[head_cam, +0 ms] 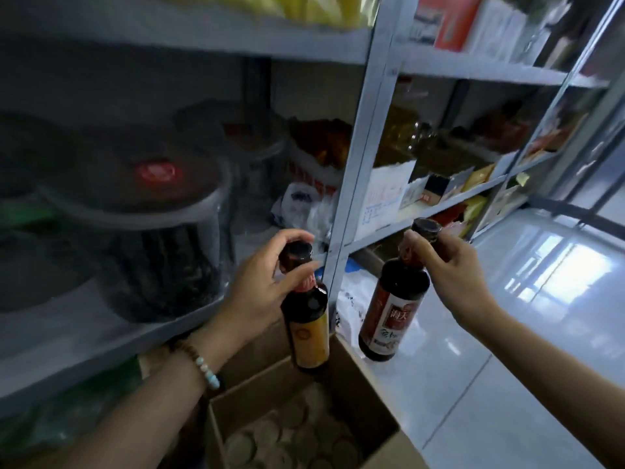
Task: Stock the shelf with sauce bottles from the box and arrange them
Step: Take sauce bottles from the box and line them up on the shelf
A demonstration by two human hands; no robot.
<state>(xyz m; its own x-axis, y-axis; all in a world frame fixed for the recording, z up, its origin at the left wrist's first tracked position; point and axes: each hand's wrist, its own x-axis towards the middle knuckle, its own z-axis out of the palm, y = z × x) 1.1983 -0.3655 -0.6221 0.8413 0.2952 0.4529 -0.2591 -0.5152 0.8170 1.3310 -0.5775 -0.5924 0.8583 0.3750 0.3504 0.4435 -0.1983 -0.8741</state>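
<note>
- Head view: the left grip (267, 282) is closed round the neck of a yellow bottle (309, 330). Thumb and fingers curl just under the cap, and the bottle hangs upright above the box (358, 387).
- The right grip (453, 272) pinches the neck of a red bottle (392, 309) below its cap. That bottle hangs slightly tilted, just beyond the box's right wall and over the floor (507, 384).
- The box stands open at the foot of the shelving. Round caps (270, 438) of more bottles show inside, though blurred.
- The shelf (84, 336) on the left carries large tubs (145, 211) with dark lids, with a bare strip along its front edge. The post (358, 164) between the two bays rises just behind the yellow bottle.
- The step in hand looks like the carry from box to shelf: both bottles are clear of the box and neither is set down.
- The next move likely calls for raising each bottle over the shelf's front lip, steering round the post and tubs, and standing it upright with the label forward.
- Held only by the neck, each bottle may swing, so a slow set-down seems wise.
</note>
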